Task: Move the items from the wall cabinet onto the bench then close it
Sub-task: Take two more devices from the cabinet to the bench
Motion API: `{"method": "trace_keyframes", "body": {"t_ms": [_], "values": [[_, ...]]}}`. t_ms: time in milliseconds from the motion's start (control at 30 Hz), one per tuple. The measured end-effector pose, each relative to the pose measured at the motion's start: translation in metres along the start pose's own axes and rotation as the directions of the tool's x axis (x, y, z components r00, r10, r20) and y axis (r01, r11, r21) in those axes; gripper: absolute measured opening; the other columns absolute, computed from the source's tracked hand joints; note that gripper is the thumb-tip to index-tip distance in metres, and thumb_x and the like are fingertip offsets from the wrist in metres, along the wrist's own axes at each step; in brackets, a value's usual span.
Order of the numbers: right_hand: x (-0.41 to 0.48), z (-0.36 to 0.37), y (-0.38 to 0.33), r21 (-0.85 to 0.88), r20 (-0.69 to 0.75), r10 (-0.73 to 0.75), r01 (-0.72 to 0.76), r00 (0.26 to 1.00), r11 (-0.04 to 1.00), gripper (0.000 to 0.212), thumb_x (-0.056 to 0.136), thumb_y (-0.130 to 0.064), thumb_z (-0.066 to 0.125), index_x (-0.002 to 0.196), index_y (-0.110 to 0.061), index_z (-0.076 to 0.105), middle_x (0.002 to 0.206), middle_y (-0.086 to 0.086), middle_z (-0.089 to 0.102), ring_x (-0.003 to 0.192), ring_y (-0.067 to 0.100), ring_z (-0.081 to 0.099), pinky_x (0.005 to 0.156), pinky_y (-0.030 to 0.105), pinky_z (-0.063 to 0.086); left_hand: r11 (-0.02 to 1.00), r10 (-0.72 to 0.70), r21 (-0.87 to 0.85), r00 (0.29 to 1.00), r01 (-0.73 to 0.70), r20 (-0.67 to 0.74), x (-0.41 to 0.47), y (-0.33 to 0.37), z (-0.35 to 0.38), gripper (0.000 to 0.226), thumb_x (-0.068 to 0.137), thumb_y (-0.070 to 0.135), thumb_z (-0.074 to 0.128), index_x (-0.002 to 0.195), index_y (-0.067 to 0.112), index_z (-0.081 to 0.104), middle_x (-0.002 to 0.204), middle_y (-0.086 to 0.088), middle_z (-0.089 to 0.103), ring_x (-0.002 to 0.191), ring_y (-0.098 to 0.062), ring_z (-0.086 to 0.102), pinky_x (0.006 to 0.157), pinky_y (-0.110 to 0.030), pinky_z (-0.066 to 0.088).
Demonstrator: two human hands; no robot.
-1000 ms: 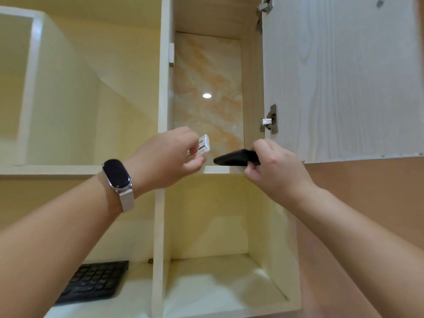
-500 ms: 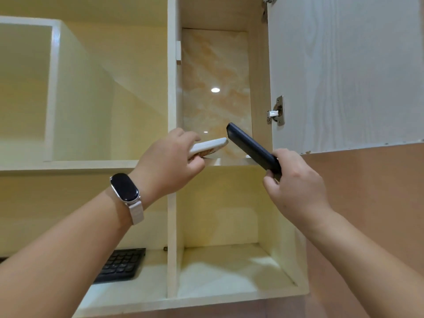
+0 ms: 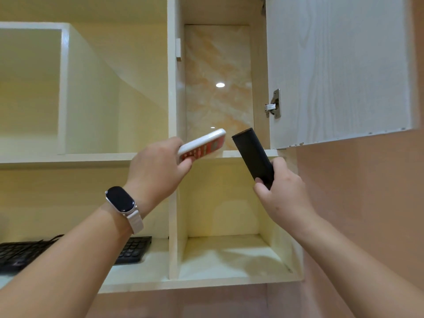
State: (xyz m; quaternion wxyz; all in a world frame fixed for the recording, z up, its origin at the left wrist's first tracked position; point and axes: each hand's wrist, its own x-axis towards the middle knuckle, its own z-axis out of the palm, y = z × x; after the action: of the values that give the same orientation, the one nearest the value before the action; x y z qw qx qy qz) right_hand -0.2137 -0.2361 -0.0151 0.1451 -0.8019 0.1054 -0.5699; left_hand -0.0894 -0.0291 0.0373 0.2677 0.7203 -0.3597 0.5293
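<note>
My left hand (image 3: 158, 167) grips a white remote control with red buttons (image 3: 203, 144), its far end tilted up in front of the open wall cabinet (image 3: 218, 88). My right hand (image 3: 282, 191) holds a slim black remote (image 3: 252, 154) by its lower end, the top leaning left toward the white one. Both items are out in front of the cabinet's shelf edge (image 3: 250, 153). The cabinet door (image 3: 339, 70) hangs open to the right. The cabinet floor is hidden from this low angle.
A black keyboard (image 3: 128, 251) lies on the lower open shelf at left. An open cubby (image 3: 224, 255) sits directly below the cabinet. A larger open compartment (image 3: 91, 92) is at upper left. A bare tan wall (image 3: 367, 203) is on the right.
Both hands have drawn back out of the cabinet and lowered a little, each carrying its remote. The black remote has swung from flat to nearly upright; the white one shows its red buttons.
</note>
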Motion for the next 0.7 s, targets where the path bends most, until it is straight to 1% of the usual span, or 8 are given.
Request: {"method": "trace_keyframes", "body": {"t_ms": [67, 167, 267, 400, 467, 567, 600, 700], "values": [[-0.005, -0.001, 0.000, 0.027, 0.020, -0.001, 0.000, 1.000, 1.000, 0.017, 0.090, -0.024, 0.056, 0.094, -0.016, 0.041, 0.076, 0.001, 0.055, 0.066, 0.023, 0.054, 0.054, 0.035, 0.043, 0.998, -0.032, -0.055, 0.999, 0.033, 0.026, -0.007, 0.002, 0.004, 0.016, 0.087, 0.034, 0.061, 0.088, 0.019, 0.058, 0.068, 0.004, 0.056, 0.062, -0.020, 0.052, 0.050, -0.032, 0.041], [-0.013, -0.004, -0.002, 0.098, 0.045, -0.004, 0.000, 0.999, 0.995, 0.017, 0.091, -0.025, 0.055, 0.094, -0.017, 0.041, 0.075, 0.002, 0.056, 0.064, 0.024, 0.056, 0.055, 0.042, 0.048, 0.985, -0.109, -0.131, 0.993, 0.114, 0.043, -0.018, 0.006, 0.010, 0.017, 0.087, 0.033, 0.060, 0.093, 0.019, 0.052, 0.069, 0.003, 0.056, 0.059, -0.018, 0.052, 0.047, -0.028, 0.035], [-0.021, -0.006, -0.003, 0.161, 0.061, 0.023, -0.033, 0.998, 0.986, 0.016, 0.093, -0.030, 0.055, 0.092, -0.020, 0.042, 0.074, 0.003, 0.058, 0.064, 0.024, 0.059, 0.056, 0.047, 0.052, 0.949, -0.173, -0.257, 0.984, 0.181, 0.052, -0.032, 0.011, 0.014, 0.017, 0.089, 0.031, 0.059, 0.098, 0.021, 0.048, 0.073, 0.006, 0.059, 0.064, -0.018, 0.056, 0.052, -0.031, 0.042], [-0.042, -0.006, -0.001, 0.216, 0.075, 0.076, -0.091, 0.994, 0.972, 0.015, 0.092, -0.030, 0.056, 0.089, -0.023, 0.044, 0.072, 0.002, 0.059, 0.063, 0.022, 0.059, 0.056, 0.044, 0.050, 0.860, -0.258, -0.435, 0.963, 0.267, 0.080, -0.053, 0.021, 0.022, 0.016, 0.088, 0.028, 0.061, 0.101, 0.024, 0.052, 0.078, 0.007, 0.064, 0.068, -0.017, 0.062, 0.061, -0.038, 0.052], [-0.052, -0.006, 0.000, 0.227, 0.087, 0.107, -0.124, 0.991, 0.966, 0.013, 0.092, -0.028, 0.057, 0.090, -0.022, 0.045, 0.071, 0.001, 0.058, 0.061, 0.017, 0.056, 0.053, 0.038, 0.047, 0.774, -0.290, -0.543, 0.945, 0.325, 0.152, -0.066, 0.027, 0.028, 0.015, 0.088, 0.028, 0.062, 0.098, 0.025, 0.052, 0.080, 0.004, 0.067, 0.067, -0.019, 0.067, 0.061, -0.044, 0.057], [-0.068, -0.002, 0.000, 0.258, 0.112, 0.169, -0.193, 0.979, 0.947, 0.015, 0.091, -0.024, 0.057, 0.085, -0.025, 0.044, 0.065, -0.007, 0.050, 0.050, 0.006, 0.046, 0.044, 0.018, 0.037, 0.540, -0.317, -0.714, 0.894, 0.445, 0.317, -0.088, 0.038, 0.039, 0.014, 0.091, 0.023, 0.062, 0.097, 0.027, 0.049, 0.089, -0.004, 0.068, 0.071, -0.023, 0.071, 0.063, -0.054, 0.058], [-0.074, -0.001, 0.000, 0.266, 0.117, 0.194, -0.219, 0.974, 0.939, 0.015, 0.091, -0.023, 0.057, 0.084, -0.026, 0.044, 0.065, -0.008, 0.049, 0.050, 0.004, 0.044, 0.044, 0.016, 0.035, 0.460, -0.324, -0.744, 0.872, 0.485, 0.367, -0.095, 0.040, 0.044, 0.015, 0.092, 0.022, 0.061, 0.098, 0.027, 0.049, 0.093, -0.006, 0.068, 0.073, -0.025, 0.071, 0.065, -0.054, 0.059], [-0.093, 0.005, -0.004, 0.274, 0.113, 0.280, -0.301, 0.953, 0.914, 0.011, 0.089, -0.022, 0.058, 0.087, -0.025, 0.048, 0.071, -0.007, 0.055, 0.055, 0.007, 0.049, 0.048, 0.022, 0.041, 0.284, -0.333, -0.773, 0.814, 0.567, 0.475, -0.117, 0.045, 0.056, 0.013, 0.094, 0.020, 0.058, 0.102, 0.025, 0.048, 0.098, -0.008, 0.068, 0.070, -0.025, 0.073, 0.063, -0.046, 0.061]]}}
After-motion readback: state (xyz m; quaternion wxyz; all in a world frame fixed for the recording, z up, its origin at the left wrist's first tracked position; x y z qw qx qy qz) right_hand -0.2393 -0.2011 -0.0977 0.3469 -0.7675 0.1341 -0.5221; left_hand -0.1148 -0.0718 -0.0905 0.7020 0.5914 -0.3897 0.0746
